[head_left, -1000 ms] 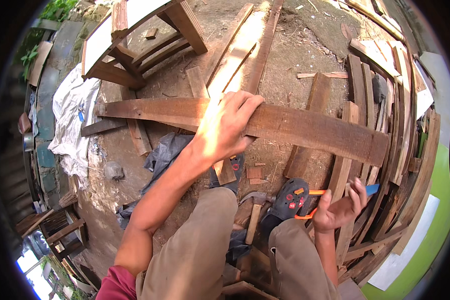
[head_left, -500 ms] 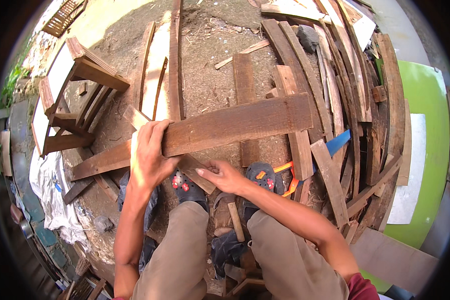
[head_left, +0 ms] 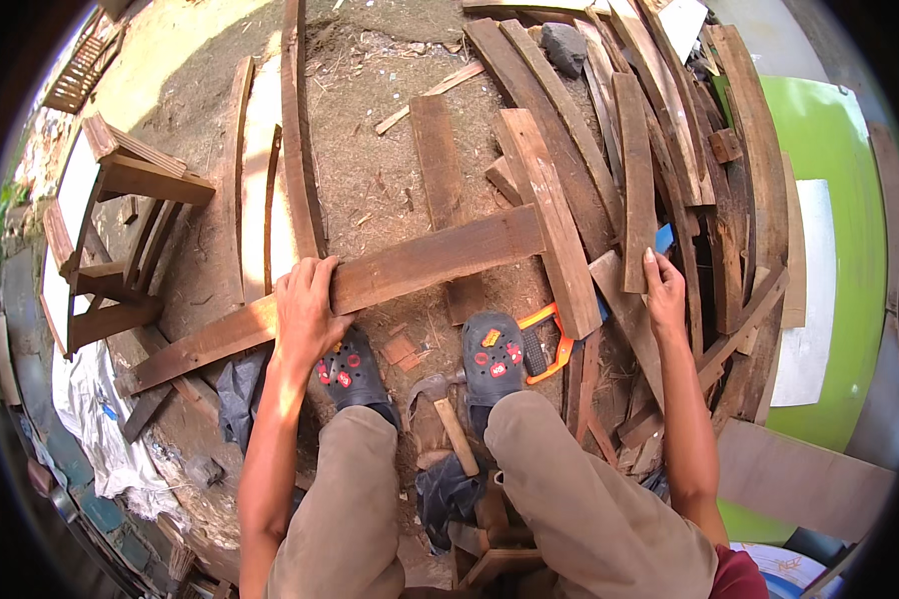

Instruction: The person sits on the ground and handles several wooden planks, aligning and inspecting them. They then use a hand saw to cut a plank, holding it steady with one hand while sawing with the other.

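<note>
Head view, left hand (head_left: pixel 307 307): fingers closed over the upper edge of the long brown plank (head_left: pixel 425 262), firm hold.
Long plank: slants up to the right in front of the feet, right end at the edge of a paler plank (head_left: pixel 547 215); crosses above a flat dark plank (head_left: pixel 438 160).
Right hand (head_left: pixel 668 295): fingers bent, thumb up by the lower end of a narrow board (head_left: pixel 633 180); can't tell whether they grip it.
Narrow board: upright in view, on the timber pile.
Feet: dark clogs (head_left: pixel 492 357), claw hammer (head_left: pixel 453 429) between them.
Saw: orange-handled handsaw (head_left: pixel 566 351), just beside right clog, partly covered by paler plank.
Left side: wooden frame (head_left: pixel 145 183) with white panel, white cloth (head_left: pixel 100 414).
Far right: green panel (head_left: pixel 834 290).
</note>
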{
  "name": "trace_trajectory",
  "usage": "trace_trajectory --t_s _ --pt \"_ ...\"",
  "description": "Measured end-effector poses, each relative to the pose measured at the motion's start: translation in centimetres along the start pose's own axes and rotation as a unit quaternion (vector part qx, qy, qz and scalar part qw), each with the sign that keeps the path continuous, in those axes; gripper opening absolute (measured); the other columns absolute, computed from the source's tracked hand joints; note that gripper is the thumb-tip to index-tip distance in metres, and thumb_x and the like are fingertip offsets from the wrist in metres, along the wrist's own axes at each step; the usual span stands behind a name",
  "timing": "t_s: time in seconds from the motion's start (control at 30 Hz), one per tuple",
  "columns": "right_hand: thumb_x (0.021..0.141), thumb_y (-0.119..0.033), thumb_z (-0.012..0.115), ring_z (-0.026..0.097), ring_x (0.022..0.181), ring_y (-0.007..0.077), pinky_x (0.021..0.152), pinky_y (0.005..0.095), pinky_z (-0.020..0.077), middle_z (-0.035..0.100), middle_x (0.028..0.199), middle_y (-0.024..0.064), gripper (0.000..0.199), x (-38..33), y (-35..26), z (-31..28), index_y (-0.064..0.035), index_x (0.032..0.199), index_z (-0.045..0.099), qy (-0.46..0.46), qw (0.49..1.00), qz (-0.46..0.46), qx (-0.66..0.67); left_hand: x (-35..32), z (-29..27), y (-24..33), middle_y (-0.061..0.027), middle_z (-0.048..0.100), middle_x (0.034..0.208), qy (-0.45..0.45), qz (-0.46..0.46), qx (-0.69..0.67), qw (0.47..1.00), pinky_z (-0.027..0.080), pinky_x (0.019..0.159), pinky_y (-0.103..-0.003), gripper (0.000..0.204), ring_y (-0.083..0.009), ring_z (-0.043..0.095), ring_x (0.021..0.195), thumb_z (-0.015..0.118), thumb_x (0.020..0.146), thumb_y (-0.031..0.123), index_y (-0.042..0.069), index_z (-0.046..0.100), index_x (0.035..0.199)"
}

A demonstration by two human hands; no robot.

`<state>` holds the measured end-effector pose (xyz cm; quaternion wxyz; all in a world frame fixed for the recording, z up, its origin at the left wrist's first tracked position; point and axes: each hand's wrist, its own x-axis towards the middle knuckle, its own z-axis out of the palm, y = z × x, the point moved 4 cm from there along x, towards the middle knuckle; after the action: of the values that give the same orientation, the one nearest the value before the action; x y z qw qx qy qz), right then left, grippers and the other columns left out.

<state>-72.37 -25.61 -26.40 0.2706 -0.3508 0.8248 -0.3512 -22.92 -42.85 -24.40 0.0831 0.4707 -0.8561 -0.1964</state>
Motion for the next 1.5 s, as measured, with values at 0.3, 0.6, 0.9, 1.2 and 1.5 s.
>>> trace_trajectory --t_s 0.3,0.6,0.9,1.2,1.5 --pt "0.093 -0.004 0.066 0.066 0.097 0.0279 0.084 0.0370 0.0526 0.064 0.108 0.0159 0.023 -6.0 -5.9 3.0 0.0010 0.115 0.066 0.101 0.967 -0.220 -0.082 0.1 4.9 -0.8 -0.0162 0.050 0.144 -0.033 -0.032 0.028 0.999 0.028 0.118 -0.051 0.090 -0.0339 0.044 0.138 0.090 0.068 0.020 0.004 0.046 0.144" --pt "0.091 -0.011 0.068 0.056 0.121 0.0463 0.104 0.0486 0.0465 0.056 0.131 0.0320 0.051 -14.3 0.1 11.4 0.0122 0.133 0.050 -0.201 0.958 -0.067 -0.192 -0.1 5.6 1.2 -0.0108 0.048 0.151 0.003 -0.006 0.096 0.995 0.023 0.119 -0.057 0.095 -0.0288 0.042 0.142 0.078 0.079 0.058 0.008 0.041 0.152" --pt "0.080 -0.011 0.076 0.057 0.122 0.0453 0.104 0.0487 0.0471 0.059 0.125 0.0321 0.066 -13.6 1.8 13.5 0.0110 0.135 0.047 -0.265 0.936 0.018 -0.231 -0.7 5.5 0.9 -0.0093 0.057 0.138 0.040 -0.018 0.064 0.997 0.026 0.118 -0.055 0.086 -0.0286 0.050 0.133 0.084 0.075 0.051 0.011 0.050 0.143" --pt "0.071 -0.013 0.084 0.066 0.103 0.0458 0.088 0.0496 0.0543 0.066 0.107 0.0312 0.060 -12.9 -0.4 13.3 0.0082 0.117 0.053 -0.274 0.932 0.061 -0.231 -1.3 5.3 1.1 -0.0062 0.057 0.136 0.025 -0.016 0.042 0.999 0.028 0.116 -0.055 0.086 -0.0242 0.050 0.132 0.084 0.075 0.049 0.013 0.049 0.144" --pt "0.074 -0.024 0.084 0.069 0.090 0.0482 0.078 0.0525 0.0547 0.069 0.090 0.0325 0.047 -12.3 -4.7 11.2 0.0078 0.098 0.060 -0.234 0.924 0.032 -0.301 -1.1 4.8 0.4 -0.0098 0.059 0.137 0.006 0.004 0.006 1.000 0.029 0.117 -0.053 0.086 -0.0277 0.052 0.132 0.084 0.073 0.051 0.011 0.052 0.142"
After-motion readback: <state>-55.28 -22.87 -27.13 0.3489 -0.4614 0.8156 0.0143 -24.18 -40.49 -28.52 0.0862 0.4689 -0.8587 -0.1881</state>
